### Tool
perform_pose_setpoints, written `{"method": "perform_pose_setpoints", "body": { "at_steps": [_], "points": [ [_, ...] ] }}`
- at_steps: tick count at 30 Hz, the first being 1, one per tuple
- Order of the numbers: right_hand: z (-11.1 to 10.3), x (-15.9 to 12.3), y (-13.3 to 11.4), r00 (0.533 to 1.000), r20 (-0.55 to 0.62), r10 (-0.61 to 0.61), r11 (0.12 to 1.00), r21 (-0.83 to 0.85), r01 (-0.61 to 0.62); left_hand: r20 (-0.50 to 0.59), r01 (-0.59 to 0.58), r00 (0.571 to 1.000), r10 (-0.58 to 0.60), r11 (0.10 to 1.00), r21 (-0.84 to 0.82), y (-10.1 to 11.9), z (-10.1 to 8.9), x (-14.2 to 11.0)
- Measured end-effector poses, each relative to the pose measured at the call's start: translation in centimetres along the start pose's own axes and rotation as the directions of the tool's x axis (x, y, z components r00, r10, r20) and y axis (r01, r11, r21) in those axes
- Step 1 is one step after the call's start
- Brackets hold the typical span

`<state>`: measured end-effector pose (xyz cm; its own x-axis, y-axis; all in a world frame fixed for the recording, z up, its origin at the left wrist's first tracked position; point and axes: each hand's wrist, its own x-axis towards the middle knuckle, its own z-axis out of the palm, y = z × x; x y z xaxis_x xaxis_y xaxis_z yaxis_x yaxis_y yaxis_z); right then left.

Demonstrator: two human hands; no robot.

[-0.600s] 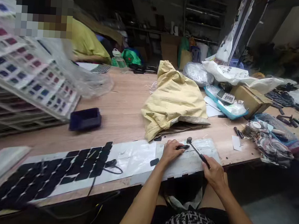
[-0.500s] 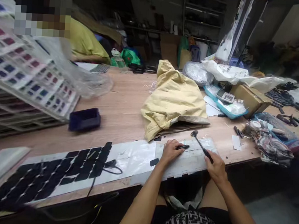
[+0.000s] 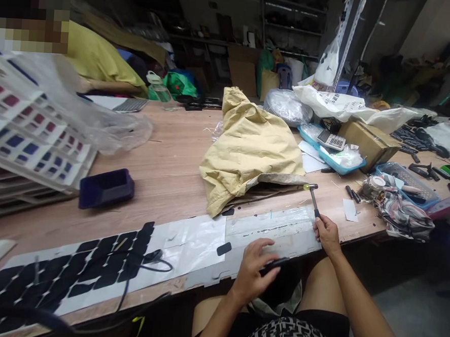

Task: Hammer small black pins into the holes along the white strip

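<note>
Dim shelving and a dark, cluttered room are seen behind a wood-grained table. Part of a person in a yellow top is visible beyond its far left side. White plastic baskets are partly draped in clear plastic, and a dark blue tray is placed just beside them. Rows of black pads are laid on a white sheet along the near edge. The middle is taken up by a pale yellow cloth. Farther right, a calculator is rested on a light blue tray, beside a cardboard box.

Dark printed characters can be seen on a white sack, but they are too small to be read; no brand can be made out on the calculator.

A small hammer is held by its dark handle in the closed right hand, its yellow-tipped head raised near the cloth's lower right corner. A black piece is pinched between thumb and lower fingers of the left hand, whose index finger is parted and curved, at the near edge of a whitish board.
</note>
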<state>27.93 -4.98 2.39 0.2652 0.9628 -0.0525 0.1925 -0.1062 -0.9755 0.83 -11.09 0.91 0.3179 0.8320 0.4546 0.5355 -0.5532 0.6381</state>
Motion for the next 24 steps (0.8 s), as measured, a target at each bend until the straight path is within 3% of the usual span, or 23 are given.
{"method": "perform_pose_setpoints", "body": {
  "at_steps": [4, 8, 12, 15, 17, 20, 22, 24],
  "points": [
    [0.0, 0.0, 0.1, 1.000, 0.017, 0.002, 1.000, 0.002, -0.002, 0.008, -0.051, 0.999, 0.050, 0.980, 0.192, 1.6, 1.9, -4.1],
    [0.1, -0.1, 0.0, 1.000, 0.014, -0.004, 1.000, -0.004, 0.004, 0.069, 0.017, 0.997, -0.038, 0.959, 0.283, 2.5, 2.5, -4.5],
    [0.2, -0.2, -0.1, 1.000, 0.019, 0.002, 1.000, -0.014, -0.001, 0.053, 0.113, 0.991, -0.122, 0.983, 0.148, 2.6, 1.8, -0.9],
    [0.2, -0.1, -0.1, 1.000, 0.022, 0.006, 1.000, -0.020, -0.006, -0.006, 0.237, 0.972, -0.237, 0.970, 0.056, 0.0, 1.1, 4.3],
    [0.2, -0.1, -0.1, 1.000, 0.021, 0.008, 1.000, -0.022, -0.008, -0.117, 0.422, 0.904, -0.410, 0.902, 0.095, -2.6, 0.5, 8.4],
    [0.2, -0.1, -0.1, 1.000, 0.014, 0.009, 1.000, -0.022, -0.008, -0.293, 0.692, 0.719, -0.630, 0.687, 0.222, -6.1, -0.9, 13.8],
    [0.2, -0.1, -0.1, 1.000, 0.012, 0.009, 1.000, -0.022, -0.009, -0.330, 0.776, 0.631, -0.702, 0.568, 0.275, -7.8, -1.8, 16.1],
    [0.3, -0.1, -0.1, 1.000, 0.012, 0.013, 1.000, -0.018, -0.012, -0.334, 0.808, 0.586, -0.738, 0.498, 0.316, -8.8, -2.2, 17.5]
  ]
}}
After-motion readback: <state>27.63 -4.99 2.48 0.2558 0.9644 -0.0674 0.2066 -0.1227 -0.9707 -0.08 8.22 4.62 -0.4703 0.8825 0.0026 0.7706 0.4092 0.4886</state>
